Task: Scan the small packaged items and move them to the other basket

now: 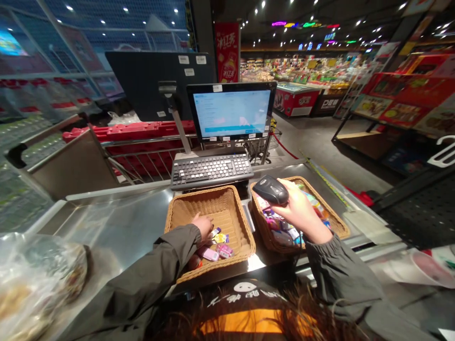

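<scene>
- Head view: right hand [296, 204] is wrapped round a black scanner [270, 190], up over a wicker basket [341, 229] of colourful goods [280, 227].
- Left hand [203, 226] is down in another basket [239, 222], right beside some little packets [221, 238]; can't tell if it's pinching anything.
- Keyboard [213, 169]'s ahead of the left hand, monitor [232, 113] beyond.

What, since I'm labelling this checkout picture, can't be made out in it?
All in the head view:
Anything beneath the left hand: hidden by the hand itself.
The grip of the handheld scanner: covered by the right hand.
The bottom of the basket on the right: buried under packets.
Text on the lit monitor: too small.
The clear plastic bag: cut off by the left edge.
</scene>
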The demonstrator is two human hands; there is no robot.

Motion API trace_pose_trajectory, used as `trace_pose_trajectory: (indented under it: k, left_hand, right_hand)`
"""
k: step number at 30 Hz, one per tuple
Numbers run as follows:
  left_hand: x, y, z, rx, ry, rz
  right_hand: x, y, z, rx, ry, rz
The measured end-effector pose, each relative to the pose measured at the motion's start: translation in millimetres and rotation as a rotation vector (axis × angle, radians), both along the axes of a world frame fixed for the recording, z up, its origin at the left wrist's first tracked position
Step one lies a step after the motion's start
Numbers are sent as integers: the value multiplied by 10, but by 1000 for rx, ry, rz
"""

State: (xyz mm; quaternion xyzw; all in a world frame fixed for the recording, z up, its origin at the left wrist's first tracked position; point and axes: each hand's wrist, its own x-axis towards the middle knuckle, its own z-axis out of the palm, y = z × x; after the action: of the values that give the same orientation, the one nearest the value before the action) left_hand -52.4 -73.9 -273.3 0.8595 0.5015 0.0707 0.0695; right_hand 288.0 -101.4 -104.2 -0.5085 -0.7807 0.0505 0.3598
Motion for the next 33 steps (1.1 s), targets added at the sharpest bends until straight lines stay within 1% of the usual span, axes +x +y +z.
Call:
trace_pose_trajectory:
  k: [2, 4, 7, 9, 10, 12, 14, 16, 19, 21, 24, 26, 28, 30, 33]
  left_hand:
    - [107, 111, 141, -37, 22, -78]
    - [327, 228, 348, -43, 13, -155]
    - [826, 377, 685, 62, -57, -176]
    - [1197, 463, 840, 96, -51, -184]
    - [1373, 506, 882, 103, -40, -174]
    - [1678, 593, 896, 106, -6, -156]
    - [1904, 677, 841, 97, 36, -138]
    - [2050, 752, 757, 80, 68, -119]
    - [2149, 839, 652, 47, 92, -100]
    - [2165, 879, 617, 24, 95, -100]
    - [2159, 906, 611, -6, 83, -88]
    - [2146, 897, 638, -9, 67, -74]
    - [2129, 867, 700, 19, 39, -67]
    - [2105, 825, 813, 79, -2, -67]
    - [2042, 757, 1089, 199, -56, -53]
  right_hand:
    - [219, 21, 5, 36, 20, -78]
    - [442, 46, 2, 66, 34, -169]
    - [700, 82, -19, 93, 42, -257]
    - [801, 100, -39, 98, 45, -277]
    - [837, 107, -48, 94, 44, -276]
    - [893, 118, -67, 85, 42, -268]
    - [947, 128, -87, 80, 42, -263]
    - [1007, 140, -109, 80, 46, -262]
    - [1089, 164, -141, 78, 49, -265]
    - [1121, 181, -158, 74, 51, -270]
    - [1129, 206, -170, 71, 59, -272]
    - [1116, 221, -171, 81, 65, -270]
    - [1097, 233, -168, 98, 69, -266]
    - [1077, 244, -162, 107, 68, -260]
    - [1041, 255, -146, 111, 64, -247]
